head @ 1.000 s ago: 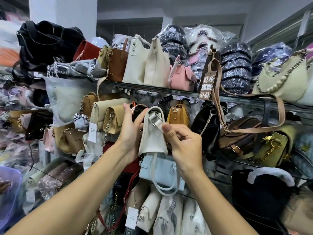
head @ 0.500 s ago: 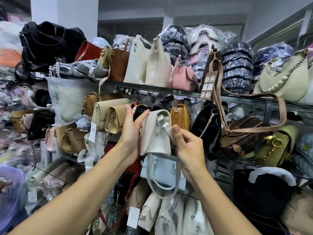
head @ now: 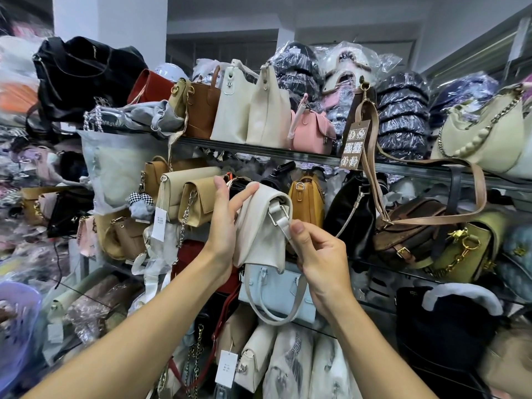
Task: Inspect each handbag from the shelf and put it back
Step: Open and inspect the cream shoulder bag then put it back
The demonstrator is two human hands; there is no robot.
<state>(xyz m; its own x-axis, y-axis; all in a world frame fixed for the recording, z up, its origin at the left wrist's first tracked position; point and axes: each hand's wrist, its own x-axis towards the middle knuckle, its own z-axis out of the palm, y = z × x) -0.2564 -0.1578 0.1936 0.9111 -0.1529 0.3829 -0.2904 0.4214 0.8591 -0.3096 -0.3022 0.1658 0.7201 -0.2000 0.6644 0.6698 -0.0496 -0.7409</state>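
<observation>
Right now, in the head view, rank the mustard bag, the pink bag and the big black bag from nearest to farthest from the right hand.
1. The mustard bag: middle shelf, just above the right hand, which pinches the strap of the cream bag.
2. The pink bag: upper shelf, higher up.
3. The big black bag: upper shelf, far left.

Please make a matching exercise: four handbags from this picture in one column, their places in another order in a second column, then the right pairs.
Column 1
1. small cream leather handbag with a silver buckle
2. pink leather handbag
3. mustard-yellow leather handbag
4. pale blue boxy handbag

Column 2
A. on the top shelf, beside the tall cream bags
B. held by the left hand, strap pinched by the right hand
C. directly below the held bag
D. just right of the held bag

Pairs: 1-B, 2-A, 3-D, 4-C
</observation>
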